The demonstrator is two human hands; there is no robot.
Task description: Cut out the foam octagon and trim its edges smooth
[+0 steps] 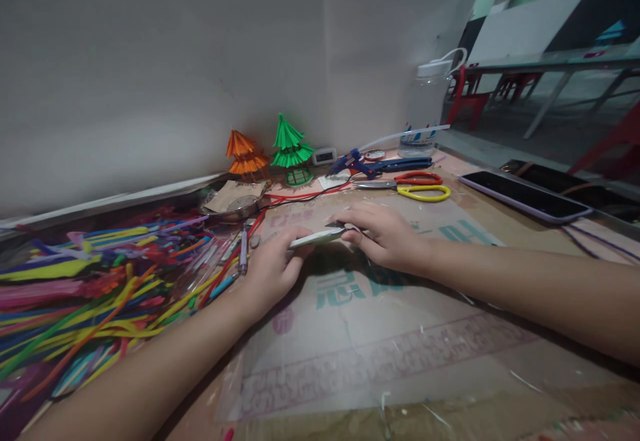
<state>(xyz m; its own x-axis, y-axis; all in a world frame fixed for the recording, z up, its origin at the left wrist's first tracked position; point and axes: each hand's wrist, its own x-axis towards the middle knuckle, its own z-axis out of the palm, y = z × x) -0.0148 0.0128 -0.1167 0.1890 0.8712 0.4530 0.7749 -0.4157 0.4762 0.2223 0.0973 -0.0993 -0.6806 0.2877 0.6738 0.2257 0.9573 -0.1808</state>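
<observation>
My left hand (277, 261) is closed on one end of a thin, flat white piece (317, 236), held edge-on above the work surface. From the right, my right hand (383, 234) meets the piece's other end with thumb and fingers pinched. Between those fingertips is a small dark pointed piece (336, 224), too blurred to name. Below both hands lies a clear plastic sheet (350, 341) over printed cardboard.
Many coloured pipe cleaners (100, 301) cover the left side. Along the back are an orange paper-like tree (245, 154), a green one (291, 151), a blue glue gun (355, 163), scissors (423, 191) and a water bottle (425, 107). A phone (523, 195) lies at right.
</observation>
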